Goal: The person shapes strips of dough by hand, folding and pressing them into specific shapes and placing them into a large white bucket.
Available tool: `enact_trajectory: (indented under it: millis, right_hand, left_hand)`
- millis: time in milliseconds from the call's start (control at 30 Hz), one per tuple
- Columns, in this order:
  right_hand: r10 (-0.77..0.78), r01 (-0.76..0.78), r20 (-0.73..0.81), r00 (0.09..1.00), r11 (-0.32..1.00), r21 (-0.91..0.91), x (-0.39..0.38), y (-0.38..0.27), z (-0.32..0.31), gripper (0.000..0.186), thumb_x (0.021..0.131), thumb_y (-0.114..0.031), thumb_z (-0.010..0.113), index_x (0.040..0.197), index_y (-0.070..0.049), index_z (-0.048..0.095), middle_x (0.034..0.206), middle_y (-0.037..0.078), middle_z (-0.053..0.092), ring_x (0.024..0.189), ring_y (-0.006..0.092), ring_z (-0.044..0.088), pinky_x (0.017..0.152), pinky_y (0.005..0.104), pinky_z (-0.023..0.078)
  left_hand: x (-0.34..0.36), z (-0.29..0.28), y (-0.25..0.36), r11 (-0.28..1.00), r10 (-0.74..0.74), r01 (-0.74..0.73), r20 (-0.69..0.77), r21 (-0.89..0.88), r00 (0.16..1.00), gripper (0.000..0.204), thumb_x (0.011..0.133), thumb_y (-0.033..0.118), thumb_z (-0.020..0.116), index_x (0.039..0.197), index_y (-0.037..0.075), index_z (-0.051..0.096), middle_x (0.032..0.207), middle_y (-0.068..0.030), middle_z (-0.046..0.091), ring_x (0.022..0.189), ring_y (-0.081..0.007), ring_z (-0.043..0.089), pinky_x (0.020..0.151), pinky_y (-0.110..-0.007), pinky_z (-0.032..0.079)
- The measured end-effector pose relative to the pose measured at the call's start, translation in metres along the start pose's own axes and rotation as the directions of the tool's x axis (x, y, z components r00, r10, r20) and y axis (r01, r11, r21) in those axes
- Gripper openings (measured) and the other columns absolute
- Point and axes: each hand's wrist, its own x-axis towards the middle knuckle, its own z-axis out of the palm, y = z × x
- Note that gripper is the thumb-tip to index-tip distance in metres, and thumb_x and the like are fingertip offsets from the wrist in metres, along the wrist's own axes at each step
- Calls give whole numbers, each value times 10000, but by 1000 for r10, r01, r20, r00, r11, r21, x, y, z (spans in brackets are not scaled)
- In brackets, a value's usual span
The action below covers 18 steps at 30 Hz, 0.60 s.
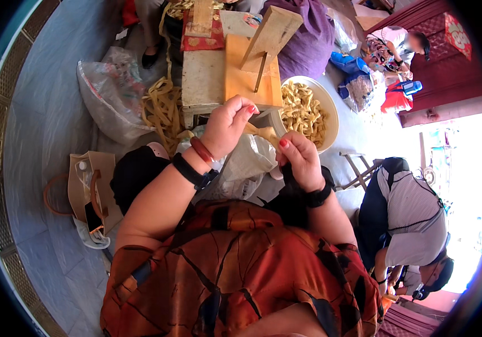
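Observation:
My left hand (227, 126) is raised at the near edge of a wooden block stand (235, 76), thumb and fingertips pinched together; what they pinch, if anything, is too small to make out. Lower and to the right, my right hand (304, 160) is closed, its thumb and fingers pressed on the end of a tan, ribbon-like strip (263, 133). That strip spans the gap between my hands, its other end close under my left fingers. On the stand, a slanted board (272, 36) rises beside a thin upright rod (260, 72).
A white tub (332, 121) of folded tan strips stands right of the stand. Loose strips (163, 106) hang at its left, by a clear plastic sack (109, 98). A beige handbag (81, 188) sits left. Other people (415, 219) are at the right, near a folding stool (359, 168).

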Motion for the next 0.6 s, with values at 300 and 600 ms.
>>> enact_trajectory:
  millis: [300,600]
  right_hand:
    - [-364,426,223,904,794,-433,21,-14,4,161,792,1,688,900,-28,572,774,67,595,664,148,591,601,277,480]
    - [-347,284,-55,936,839,-463,51,0,-15,101,815,-18,663,874,-31,583,725,44,602,616,111,560,567,259,460]
  left_hand:
    - [-5,11,10,997,56,-53,66,-52,996,134,965,126,539,1013,9,584,902,-66,656,839,-120,619,762,-258,486]
    - [21,-30,-7,923,-376,381,306,47,874,164,960,183,546,893,38,586,695,58,507,601,-19,433,525,-197,356]
